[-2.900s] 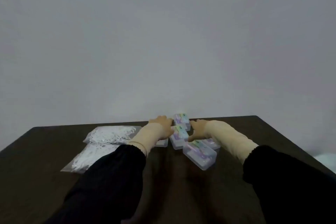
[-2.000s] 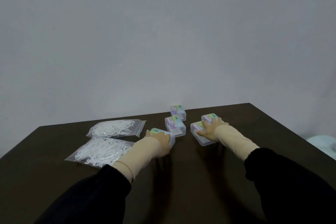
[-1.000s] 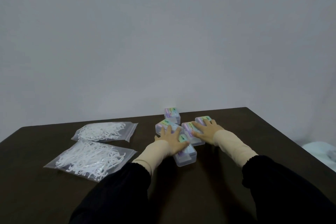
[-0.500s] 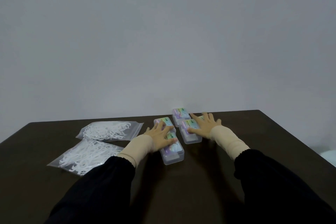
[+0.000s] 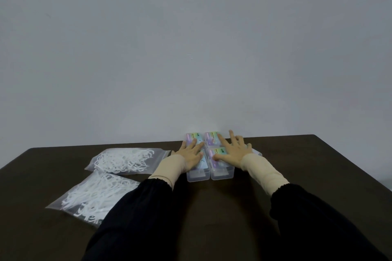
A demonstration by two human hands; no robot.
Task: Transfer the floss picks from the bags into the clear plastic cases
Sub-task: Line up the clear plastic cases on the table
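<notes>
Four clear cases sit packed together in a 2x2 block at the far middle of the dark surface (image 5: pixel 212 218), close to the wall (image 5: pixel 191 48). Both hands lie flat on top of the block, fingers straight and spread, gripping nothing.

Left hand (image 5: pixel 191 153) covers the seam between the far-left case (image 5: pixel 192 136) and the near-left case (image 5: pixel 197 174); fingertips reach onto the far-left lid, palm over the near-left lid. Right hand (image 5: pixel 232 151) lies across the near-right case (image 5: pixel 222 172), with the index finger stretched onto the far-right case (image 5: pixel 212 136) and the other fingers spread past the block's right side. A sliver of clear plastic shows right of the block under the wrist; can't tell what it is.

Two zip bags of white floss picks lie left of the block, apart from both hands. Far bag (image 5: pixel 125 161) is just left of the left wrist; near bag (image 5: pixel 95 196) is closer to the person, partly hidden by the left black sleeve (image 5: pixel 137 218). Both bags look full, picks in a tangle inside.

Labels: each lid carries a pastel sticker w/ green, blue and purple tints. Small dark print shows on the near-right sticker, too blurred to read; no brand legible anywhere. Cases all have lids down; the contents can't be made out through the plastic.

Beige inner cuffs show at both wrists under black sleeves.
</notes>
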